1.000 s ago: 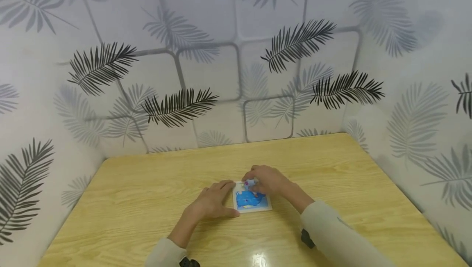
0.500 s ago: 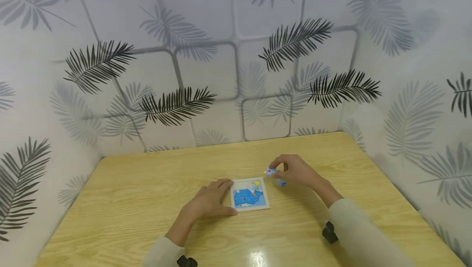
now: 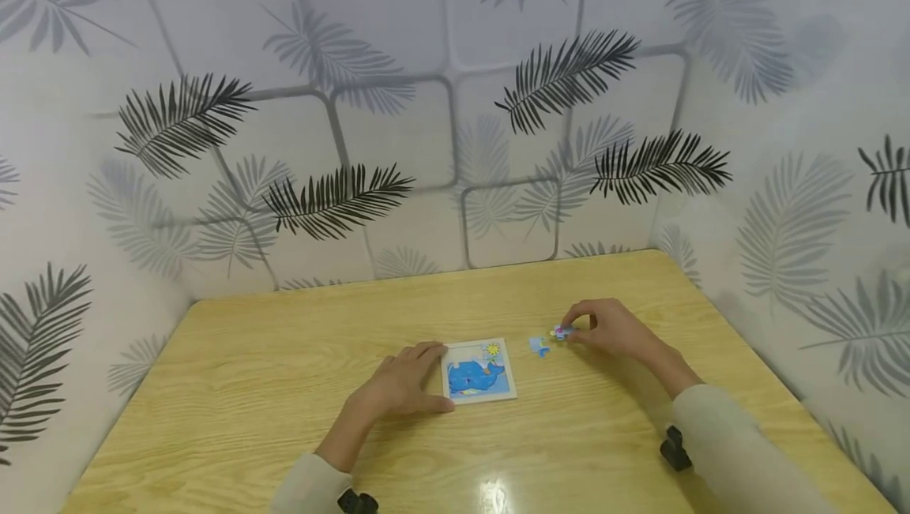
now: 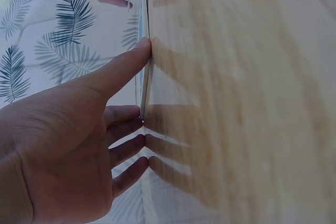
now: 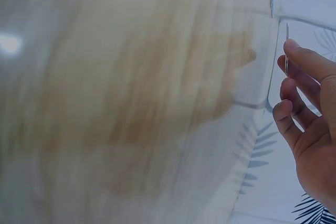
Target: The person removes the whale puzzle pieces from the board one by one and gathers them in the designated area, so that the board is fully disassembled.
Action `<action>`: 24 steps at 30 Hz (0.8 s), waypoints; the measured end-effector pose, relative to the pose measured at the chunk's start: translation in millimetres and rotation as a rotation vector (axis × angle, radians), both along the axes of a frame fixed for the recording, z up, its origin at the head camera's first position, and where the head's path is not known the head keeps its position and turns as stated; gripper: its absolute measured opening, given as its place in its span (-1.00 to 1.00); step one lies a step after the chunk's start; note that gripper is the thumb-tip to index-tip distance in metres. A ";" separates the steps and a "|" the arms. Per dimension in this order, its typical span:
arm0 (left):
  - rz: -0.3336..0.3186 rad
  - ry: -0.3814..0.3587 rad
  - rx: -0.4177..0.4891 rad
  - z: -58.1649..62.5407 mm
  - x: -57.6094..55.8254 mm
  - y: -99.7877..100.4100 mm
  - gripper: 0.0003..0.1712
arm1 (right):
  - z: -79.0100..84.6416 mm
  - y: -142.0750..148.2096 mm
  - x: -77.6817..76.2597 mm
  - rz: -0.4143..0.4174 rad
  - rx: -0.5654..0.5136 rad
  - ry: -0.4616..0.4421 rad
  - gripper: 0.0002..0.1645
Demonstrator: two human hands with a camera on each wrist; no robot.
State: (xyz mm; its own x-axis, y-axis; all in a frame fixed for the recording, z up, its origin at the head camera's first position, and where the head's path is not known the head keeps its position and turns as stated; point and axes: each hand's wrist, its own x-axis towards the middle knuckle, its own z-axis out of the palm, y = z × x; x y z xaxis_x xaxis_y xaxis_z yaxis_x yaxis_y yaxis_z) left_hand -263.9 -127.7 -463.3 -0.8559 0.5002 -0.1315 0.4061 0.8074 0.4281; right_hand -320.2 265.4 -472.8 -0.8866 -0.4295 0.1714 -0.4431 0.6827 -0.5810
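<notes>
A square whale picture puzzle [image 3: 478, 376] in a white frame lies flat on the wooden table. My left hand [image 3: 401, 386] rests at its left side, thumb at the near corner and fingertips at the far corner. From the left wrist view, the puzzle shows edge-on against the thumb and fingers of the left hand [image 4: 68, 124]. To the right of the frame, my right hand [image 3: 618, 331] pinches a small light-blue jigsaw piece [image 3: 560, 332] between thumb and fingers; the right wrist view shows this piece [image 5: 287, 31] edge-on. Another blue jigsaw piece [image 3: 539, 346] lies between the held one and the puzzle.
The light wood table [image 3: 306, 356] stretches out around the puzzle. Behind it and at both sides rise wall panels [image 3: 426, 230] with a leaf pattern. Dark cameras sit at the wrists, below pale sleeves [image 3: 746, 443].
My right hand has moved right, off the puzzle, carrying pieces away. One blue piece now lies on the table, while the other stays pinched. My left hand has kept its place.
</notes>
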 end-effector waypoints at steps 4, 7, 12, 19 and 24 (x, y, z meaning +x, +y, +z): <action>0.014 -0.002 -0.010 -1.6 0.2 -1.9 0.08 | -2.1 3.5 -1.7 0.018 0.012 -0.014 -0.81; 0.024 -0.006 -0.009 -2.9 0.5 -2.5 0.08 | -4.4 3.8 -2.8 0.041 0.015 -0.002 -0.84; 0.025 -0.001 -0.005 -3.3 1.0 -2.9 0.08 | -7.6 4.0 -4.8 0.083 0.024 0.036 -0.86; 0.020 -0.003 0.008 0.1 1.4 -1.0 0.08 | -2.0 -1.1 -5.7 0.058 0.047 0.032 -0.91; 0.016 -0.010 0.011 -1.0 0.0 0.3 0.07 | 5.1 -17.8 -5.7 0.075 0.011 0.026 -0.86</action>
